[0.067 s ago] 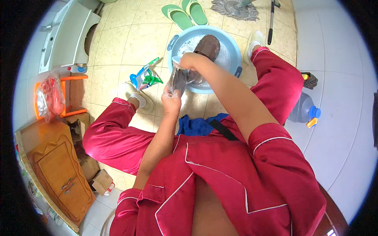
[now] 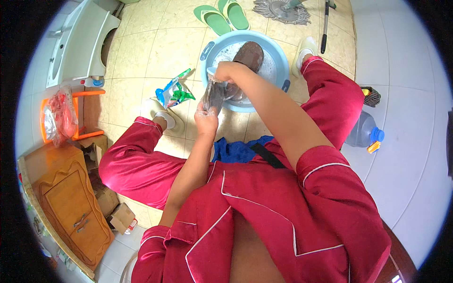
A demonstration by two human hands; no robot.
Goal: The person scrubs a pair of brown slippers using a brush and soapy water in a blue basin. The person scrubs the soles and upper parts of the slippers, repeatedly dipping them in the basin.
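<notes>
left hand (image 2: 206,114): grips dark shoe (image 2: 214,94)
right hand (image 2: 225,71): on shoe's upper end
basin (image 2: 281,61): blue, soapy, second shoe (image 2: 249,53) inside

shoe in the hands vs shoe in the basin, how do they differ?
1. The held shoe is off the water, over the basin rim; the basin shoe lies in the suds.
2. The held shoe is gripped by the left hand at its lower end, with the right hand at its upper end; nothing touches the basin shoe.
3. The held shoe looks greyer and glossier, the basin shoe plain brown.

Both are dark and of similar size.
</notes>
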